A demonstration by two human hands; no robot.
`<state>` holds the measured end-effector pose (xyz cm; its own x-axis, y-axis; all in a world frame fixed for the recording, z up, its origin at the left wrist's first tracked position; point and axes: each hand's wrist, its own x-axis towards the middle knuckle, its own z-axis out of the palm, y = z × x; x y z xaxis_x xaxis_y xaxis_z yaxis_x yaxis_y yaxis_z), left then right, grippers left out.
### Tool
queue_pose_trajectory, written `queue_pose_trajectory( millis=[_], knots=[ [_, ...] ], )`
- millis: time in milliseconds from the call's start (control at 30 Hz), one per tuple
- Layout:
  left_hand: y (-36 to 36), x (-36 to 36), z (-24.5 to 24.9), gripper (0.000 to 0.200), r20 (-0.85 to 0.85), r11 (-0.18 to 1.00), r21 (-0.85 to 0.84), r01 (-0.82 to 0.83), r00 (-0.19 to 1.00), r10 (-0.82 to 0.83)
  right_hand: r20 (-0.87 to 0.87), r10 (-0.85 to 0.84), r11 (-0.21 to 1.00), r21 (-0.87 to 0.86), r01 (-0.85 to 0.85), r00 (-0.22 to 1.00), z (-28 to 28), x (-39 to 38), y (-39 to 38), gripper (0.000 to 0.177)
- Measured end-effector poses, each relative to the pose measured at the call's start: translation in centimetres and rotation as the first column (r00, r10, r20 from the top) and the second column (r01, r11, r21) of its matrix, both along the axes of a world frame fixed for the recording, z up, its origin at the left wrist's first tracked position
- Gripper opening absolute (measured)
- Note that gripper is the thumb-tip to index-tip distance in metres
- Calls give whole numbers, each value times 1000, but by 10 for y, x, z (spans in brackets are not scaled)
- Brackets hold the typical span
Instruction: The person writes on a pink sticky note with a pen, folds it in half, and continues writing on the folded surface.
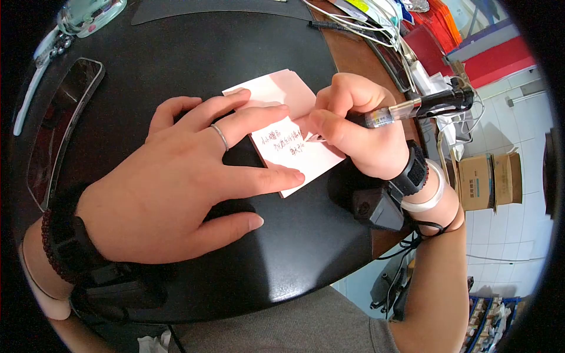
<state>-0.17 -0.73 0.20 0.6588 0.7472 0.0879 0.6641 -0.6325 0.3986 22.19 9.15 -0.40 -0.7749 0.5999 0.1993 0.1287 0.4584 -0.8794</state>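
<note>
A small white notepad [306, 163] lies tilted on the black desk mat, with several lines of dark handwriting on its top sheet. Spread flat, my left hand [188, 170] presses the pad with its fingertips along the left side; the thumb rests on the mat below. A ring sits on one of its fingers. My right hand [362, 126] grips a pen [406, 110] with a clear barrel and black cap end. The pen's tip is hidden behind the fingers, close to the end of the writing. Both wrists wear black straps with a dark device attached.
A smartphone [65, 132] lies at the left, beside a white toothbrush-like stick [32, 94] and a clear glass-like object [91, 15]. White cables [359, 26] and papers crowd the upper right edge. Cardboard boxes [488, 181] stand beyond the desk at right.
</note>
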Motion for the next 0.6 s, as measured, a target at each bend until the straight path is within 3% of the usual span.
queue_pose_trajectory(
  millis=[167, 367, 600],
  knots=[
    [-1, 0, -3, 50, 20, 1000, 12, -7, 1000, 7, -26, -21, 999, -51, 20, 999, -2, 0, 0, 23],
    [-1, 2, -2, 50, 7, 1000, 1, -7, 1000, 7, -14, -11, 997, 82, 12, 1000, -2, 0, -1, 24],
    [-1, 1, -3, 51, 15, 1000, 11, -11, 1000, 11, -36, -70, 997, -36, 69, 997, -1, -3, -6, 28]
  ],
)
